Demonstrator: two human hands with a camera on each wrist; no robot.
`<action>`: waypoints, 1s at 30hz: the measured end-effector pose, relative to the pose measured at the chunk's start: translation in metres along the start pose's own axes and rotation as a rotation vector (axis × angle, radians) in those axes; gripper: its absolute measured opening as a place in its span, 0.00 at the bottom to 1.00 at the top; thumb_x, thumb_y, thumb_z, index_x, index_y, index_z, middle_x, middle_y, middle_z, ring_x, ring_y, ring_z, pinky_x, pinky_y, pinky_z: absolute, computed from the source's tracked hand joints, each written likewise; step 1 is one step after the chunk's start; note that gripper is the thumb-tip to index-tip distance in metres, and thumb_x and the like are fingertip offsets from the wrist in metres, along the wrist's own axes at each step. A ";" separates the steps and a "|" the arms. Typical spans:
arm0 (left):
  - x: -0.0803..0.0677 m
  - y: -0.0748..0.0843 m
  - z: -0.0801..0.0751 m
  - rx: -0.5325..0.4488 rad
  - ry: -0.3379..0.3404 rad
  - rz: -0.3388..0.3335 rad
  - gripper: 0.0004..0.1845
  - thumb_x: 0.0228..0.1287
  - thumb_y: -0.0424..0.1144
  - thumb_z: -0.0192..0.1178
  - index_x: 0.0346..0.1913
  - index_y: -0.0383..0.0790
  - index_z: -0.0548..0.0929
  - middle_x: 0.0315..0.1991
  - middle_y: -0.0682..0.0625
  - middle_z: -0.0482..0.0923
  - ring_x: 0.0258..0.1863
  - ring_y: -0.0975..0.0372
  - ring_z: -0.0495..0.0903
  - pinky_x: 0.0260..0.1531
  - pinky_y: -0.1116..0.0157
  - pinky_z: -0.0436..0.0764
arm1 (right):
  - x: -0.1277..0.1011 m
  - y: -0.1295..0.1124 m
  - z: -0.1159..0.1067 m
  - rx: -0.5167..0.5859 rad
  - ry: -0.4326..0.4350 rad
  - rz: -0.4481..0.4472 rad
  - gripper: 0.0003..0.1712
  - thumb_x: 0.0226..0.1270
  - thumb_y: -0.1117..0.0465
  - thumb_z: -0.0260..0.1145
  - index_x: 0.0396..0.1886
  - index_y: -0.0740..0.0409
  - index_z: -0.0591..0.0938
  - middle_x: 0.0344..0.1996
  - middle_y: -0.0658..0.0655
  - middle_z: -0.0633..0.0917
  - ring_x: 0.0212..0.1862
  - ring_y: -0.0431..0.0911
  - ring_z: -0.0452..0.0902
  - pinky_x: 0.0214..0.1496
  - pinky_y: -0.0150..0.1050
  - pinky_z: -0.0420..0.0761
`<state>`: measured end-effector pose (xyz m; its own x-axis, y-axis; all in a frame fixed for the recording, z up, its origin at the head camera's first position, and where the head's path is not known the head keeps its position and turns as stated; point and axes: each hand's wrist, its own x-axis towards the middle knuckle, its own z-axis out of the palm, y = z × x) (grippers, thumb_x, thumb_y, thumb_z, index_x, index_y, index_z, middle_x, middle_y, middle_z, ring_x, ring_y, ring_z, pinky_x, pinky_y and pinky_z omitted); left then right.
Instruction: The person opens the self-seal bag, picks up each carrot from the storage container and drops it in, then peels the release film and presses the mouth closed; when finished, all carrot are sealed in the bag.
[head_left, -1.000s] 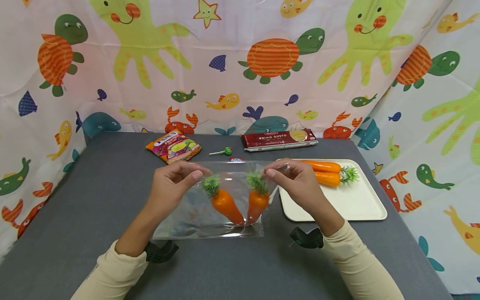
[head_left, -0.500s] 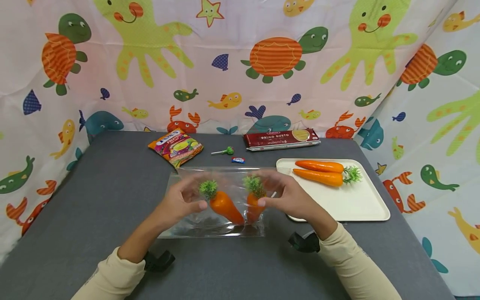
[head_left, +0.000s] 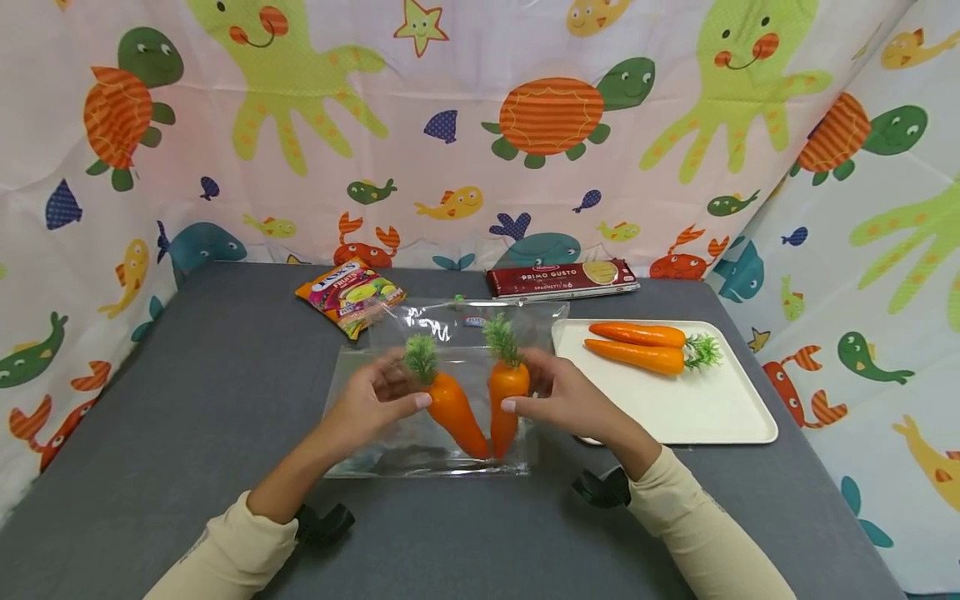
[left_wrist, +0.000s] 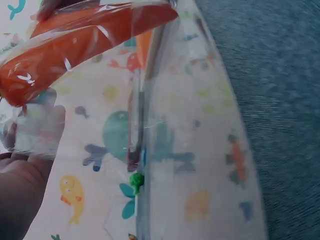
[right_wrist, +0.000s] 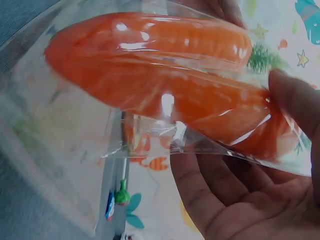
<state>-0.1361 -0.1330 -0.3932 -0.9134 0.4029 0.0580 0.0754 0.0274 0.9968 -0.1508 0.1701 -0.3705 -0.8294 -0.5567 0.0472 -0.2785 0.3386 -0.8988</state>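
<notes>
Gripping 2 bagged carrots [head_left: 480,400], left hand [head_left: 371,402] and right hand [head_left: 566,398] clamp fingers through the clear bag [head_left: 442,392]; sealing likely needs its top pressed shut.

The clear plastic zip bag [head_left: 450,392] is thin, glossy film that creases and throws white glare, and the two orange plastic carrots [head_left: 480,404] inside look smooth and shiny with bristly green tufts. The flat grey table top [head_left: 187,392] is matt and finely textured; at 3 o'clock the cream plastic tray [head_left: 697,408] looks smooth and dull.
</notes>
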 end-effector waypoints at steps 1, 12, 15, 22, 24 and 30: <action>0.001 0.001 -0.001 -0.005 0.022 0.013 0.40 0.65 0.34 0.65 0.73 0.28 0.55 0.54 0.34 0.77 0.54 0.50 0.79 0.48 0.61 0.80 | 0.002 -0.002 0.001 0.024 0.008 0.010 0.26 0.64 0.58 0.70 0.60 0.59 0.74 0.42 0.56 0.83 0.40 0.51 0.79 0.41 0.39 0.82; -0.005 0.012 -0.022 -0.230 0.172 0.036 0.32 0.69 0.28 0.57 0.71 0.28 0.57 0.40 0.51 0.84 0.38 0.60 0.85 0.45 0.60 0.82 | 0.030 -0.017 0.021 0.240 0.041 0.126 0.33 0.68 0.56 0.66 0.68 0.61 0.67 0.53 0.61 0.79 0.55 0.54 0.78 0.52 0.52 0.80; -0.008 0.014 -0.032 -0.234 0.203 -0.002 0.34 0.70 0.31 0.57 0.73 0.29 0.54 0.39 0.51 0.85 0.38 0.60 0.85 0.45 0.61 0.82 | 0.041 -0.021 0.028 0.264 0.024 0.113 0.31 0.69 0.57 0.64 0.67 0.62 0.68 0.53 0.62 0.79 0.52 0.55 0.78 0.51 0.54 0.80; -0.015 0.022 -0.057 -0.159 0.223 -0.054 0.35 0.71 0.39 0.59 0.72 0.32 0.55 0.36 0.49 0.86 0.36 0.58 0.86 0.45 0.58 0.82 | 0.065 -0.027 0.044 0.391 -0.004 0.129 0.31 0.70 0.60 0.63 0.69 0.65 0.66 0.53 0.64 0.79 0.49 0.53 0.81 0.46 0.48 0.83; -0.017 0.022 -0.064 -0.120 0.225 -0.059 0.36 0.71 0.40 0.59 0.73 0.31 0.54 0.37 0.48 0.86 0.36 0.58 0.86 0.44 0.59 0.83 | 0.072 -0.029 0.050 0.429 -0.015 0.141 0.31 0.70 0.60 0.63 0.69 0.66 0.66 0.53 0.65 0.79 0.48 0.53 0.81 0.46 0.48 0.83; -0.027 0.025 -0.088 0.030 0.261 -0.124 0.41 0.70 0.47 0.60 0.75 0.33 0.50 0.39 0.50 0.86 0.37 0.58 0.86 0.41 0.65 0.83 | 0.091 -0.031 0.074 0.524 -0.048 0.172 0.30 0.71 0.60 0.62 0.68 0.65 0.67 0.52 0.63 0.80 0.48 0.54 0.82 0.46 0.48 0.83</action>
<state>-0.1449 -0.2232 -0.3653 -0.9882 0.1457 -0.0478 -0.0348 0.0908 0.9953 -0.1822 0.0527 -0.3703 -0.8153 -0.5647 -0.1279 0.1471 0.0117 -0.9891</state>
